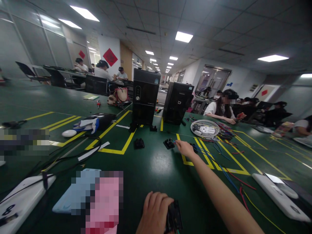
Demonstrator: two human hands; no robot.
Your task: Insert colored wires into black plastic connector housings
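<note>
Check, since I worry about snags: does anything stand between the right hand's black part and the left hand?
Nothing visible stands between the black part at the right hand and the left hand; the blue wires trail off to the right, outside that path.

Two black computer towers (146, 97) stand on the one green table (151, 172). Also recorded are one round white basket (205, 129), two white strips (94, 151), one blue slab (81, 191) and one pink slab (104, 198). Black components (139, 143) number at least five. Wall inspection finds three red diamond signs (110, 57). Several blue wires (209, 154) overlap; their exact number is unclear.
</note>
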